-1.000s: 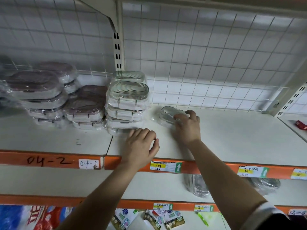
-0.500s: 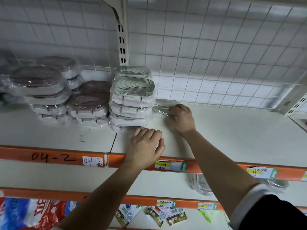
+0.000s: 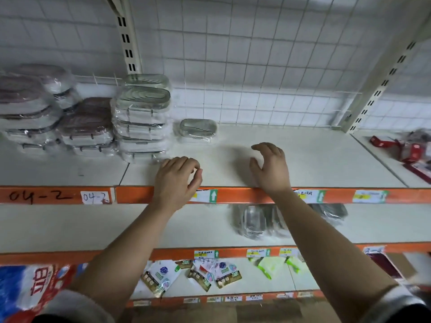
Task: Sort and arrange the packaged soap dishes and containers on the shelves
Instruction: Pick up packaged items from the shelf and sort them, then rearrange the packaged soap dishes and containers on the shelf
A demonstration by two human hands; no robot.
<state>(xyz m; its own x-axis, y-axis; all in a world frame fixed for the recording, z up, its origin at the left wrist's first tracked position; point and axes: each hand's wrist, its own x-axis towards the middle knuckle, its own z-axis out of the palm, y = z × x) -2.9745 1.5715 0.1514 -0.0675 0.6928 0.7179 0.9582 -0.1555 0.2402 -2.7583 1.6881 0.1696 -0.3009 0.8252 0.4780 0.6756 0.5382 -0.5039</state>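
Note:
A single wrapped grey-green soap dish lies on the white upper shelf, just right of a tall stack of the same grey-green dishes. Stacks of brown-lidded dishes fill the shelf further left. My right hand hovers over the shelf's front part, fingers loosely curled, holding nothing, well in front of the single dish. My left hand rests at the shelf's front edge beside the base of the grey-green stack, fingers relaxed and empty.
More wrapped dishes lie on the shelf below. Red packaged items sit on the neighbouring shelf at right. Small sachets and a red-blue bag lie on lower shelves. A wire grid backs the shelf; orange rails carry price labels.
My right hand let go of the single grey-green dish after sliding it left beside the stack, then drew back toward the shelf front. The left hand stayed near the edge.

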